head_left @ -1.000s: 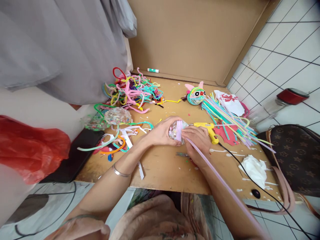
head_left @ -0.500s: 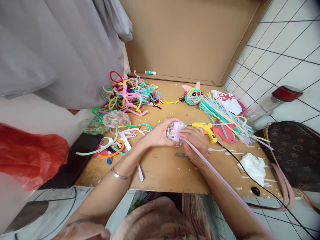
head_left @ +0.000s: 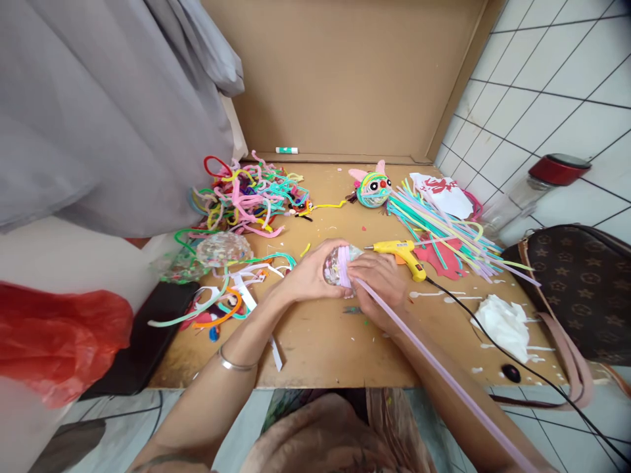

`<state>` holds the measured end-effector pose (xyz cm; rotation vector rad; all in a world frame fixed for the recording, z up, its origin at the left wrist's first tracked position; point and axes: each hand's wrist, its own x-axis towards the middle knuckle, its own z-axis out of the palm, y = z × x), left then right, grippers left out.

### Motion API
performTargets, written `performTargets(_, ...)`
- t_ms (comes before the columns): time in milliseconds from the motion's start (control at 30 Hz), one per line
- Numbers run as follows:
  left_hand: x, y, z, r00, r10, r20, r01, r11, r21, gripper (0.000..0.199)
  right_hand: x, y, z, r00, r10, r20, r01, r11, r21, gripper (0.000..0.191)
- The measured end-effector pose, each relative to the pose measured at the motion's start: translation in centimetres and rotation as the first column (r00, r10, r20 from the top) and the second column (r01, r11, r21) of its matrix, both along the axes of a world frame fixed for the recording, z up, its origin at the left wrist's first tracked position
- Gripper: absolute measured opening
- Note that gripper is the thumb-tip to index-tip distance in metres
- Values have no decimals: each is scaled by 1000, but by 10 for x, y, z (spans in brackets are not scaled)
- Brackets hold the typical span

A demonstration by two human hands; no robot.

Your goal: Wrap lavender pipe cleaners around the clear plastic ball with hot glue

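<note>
My left hand (head_left: 313, 272) is wrapped round a clear plastic ball (head_left: 332, 268) with colourful bits inside. A band of lilac pipe cleaners (head_left: 344, 265) circles the ball. My right hand (head_left: 378, 286) presses its fingers against the ball's right side and pinches a lilac pipe cleaner (head_left: 434, 364). That strip's long tail runs down over my right forearm. The fingertips of the right hand are partly hidden. Just beyond it lies a yellow glue gun (head_left: 401, 253), its nozzle towards the ball. Scissors (head_left: 352, 309) lie partly covered below my hands.
A tangle of pipe cleaners (head_left: 246, 194) sits back left, near another clear ball (head_left: 224, 249). A decorated ball with eyes and pink ears (head_left: 373, 188) stands beside straight pipe cleaners (head_left: 444, 230). Right are crumpled tissue (head_left: 503, 325), a brown bag (head_left: 576, 289) and a red-lidded bottle (head_left: 542, 184).
The view has shifted slightly. Both hands stay on the ball, and the lilac band looks turned a little, with the right fingers further over it.
</note>
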<state>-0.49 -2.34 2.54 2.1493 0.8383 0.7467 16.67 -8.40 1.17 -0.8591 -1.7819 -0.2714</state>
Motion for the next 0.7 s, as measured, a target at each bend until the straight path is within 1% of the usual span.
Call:
performTargets(100,-1,1,0,1000,-22,-8,22,1000,0,82,0,-1,0,1000,-17,7,17,1000,-3,15)
performTargets(300,-2,5,-5,998,-66,-1,66,998,-7,94,2,0,-3,1000,-10,-2,10,1000,-14,17)
performTargets(433,-4,5,-4,997,-75,-14,75,997,-34,93,0,-1,-2,999,-21,-40,20,999,-32,16)
performTargets(500,-6,4,-1,996,-82,-27,80,996,-48,87,-1,-2,-2,999,-27,-46,25,999,-37,14)
performTargets(533,-7,2,2,996,-82,-33,80,995,-52,80,-2,-3,-1,998,-30,-48,28,999,-37,14)
performTargets(600,-8,0,6,996,-74,-46,71,996,-59,60,-2,-3,-1,998,-35,-46,33,999,-31,15)
performTargets(633,-8,-1,7,997,-55,-47,52,997,-62,52,-2,-3,-1,998,-39,-45,37,999,-30,17)
performTargets(700,-7,-4,9,999,-16,-44,13,998,-68,45,-2,-3,-2,998,-49,-44,48,999,-21,19)
